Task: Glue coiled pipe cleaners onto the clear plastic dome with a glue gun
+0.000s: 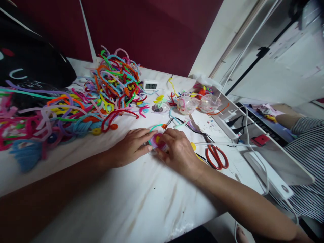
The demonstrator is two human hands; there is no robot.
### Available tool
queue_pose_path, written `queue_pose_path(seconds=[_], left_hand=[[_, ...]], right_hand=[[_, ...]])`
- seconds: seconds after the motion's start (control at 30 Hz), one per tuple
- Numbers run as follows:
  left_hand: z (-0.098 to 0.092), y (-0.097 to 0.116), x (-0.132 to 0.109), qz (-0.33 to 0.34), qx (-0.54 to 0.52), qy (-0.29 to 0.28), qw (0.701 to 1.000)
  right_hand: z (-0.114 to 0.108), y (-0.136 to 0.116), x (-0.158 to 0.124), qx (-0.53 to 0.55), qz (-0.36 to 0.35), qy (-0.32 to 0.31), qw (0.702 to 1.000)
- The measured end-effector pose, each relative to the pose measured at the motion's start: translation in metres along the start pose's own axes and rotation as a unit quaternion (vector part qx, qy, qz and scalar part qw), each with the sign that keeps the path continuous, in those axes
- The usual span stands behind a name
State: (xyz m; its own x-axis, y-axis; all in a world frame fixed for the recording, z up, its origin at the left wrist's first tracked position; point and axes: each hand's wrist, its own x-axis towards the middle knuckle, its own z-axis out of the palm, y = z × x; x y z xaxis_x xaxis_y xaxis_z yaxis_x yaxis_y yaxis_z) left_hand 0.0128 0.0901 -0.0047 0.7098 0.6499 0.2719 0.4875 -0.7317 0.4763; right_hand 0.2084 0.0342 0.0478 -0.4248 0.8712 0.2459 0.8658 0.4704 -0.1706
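Both my hands meet at the middle of the white table (131, 202) on a small clear plastic ball (157, 141) with pink and yellow pipe-cleaner pieces inside. My left hand (131, 145) lies against its left side, fingers curled along it. My right hand (178, 150) covers its right side, fingers closed round it. A teal pipe cleaner with an orange end (159, 126) curves just behind the ball.
A big heap of coloured pipe cleaners (76, 104) fills the left. Behind stand a small digital clock (150, 85), two filled clear balls (187, 104), and a half shell (159, 108). Red scissors (216, 156) lie right of my hand. Cables, a power strip (229, 126) and a striped-sleeved person (306, 145) are at right.
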Motion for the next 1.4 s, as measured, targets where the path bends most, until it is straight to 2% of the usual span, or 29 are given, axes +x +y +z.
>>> queue_pose_path(seconds=[0.27, 0.57, 0.93, 1.1, 1.4], left_hand=[[0.000, 0.001, 0.001, 0.002, -0.007, 0.009, 1.000], [-0.001, 0.005, 0.004, -0.013, -0.020, 0.001, 1.000], [0.003, 0.005, -0.001, -0.018, -0.014, 0.015, 1.000], [0.002, 0.004, 0.000, -0.015, -0.012, 0.013, 1.000], [0.001, 0.006, 0.000, -0.022, -0.005, 0.008, 1.000]], right_hand=[[0.001, -0.007, 0.005, 0.048, 0.056, -0.001, 0.997], [-0.001, -0.012, 0.008, 0.054, 0.095, -0.012, 0.994], [-0.003, -0.011, 0.002, 0.032, 0.080, -0.014, 0.996], [-0.005, -0.012, 0.003, 0.025, 0.097, -0.020, 0.995], [0.001, -0.017, 0.003, -0.020, 0.100, 0.007, 0.995]])
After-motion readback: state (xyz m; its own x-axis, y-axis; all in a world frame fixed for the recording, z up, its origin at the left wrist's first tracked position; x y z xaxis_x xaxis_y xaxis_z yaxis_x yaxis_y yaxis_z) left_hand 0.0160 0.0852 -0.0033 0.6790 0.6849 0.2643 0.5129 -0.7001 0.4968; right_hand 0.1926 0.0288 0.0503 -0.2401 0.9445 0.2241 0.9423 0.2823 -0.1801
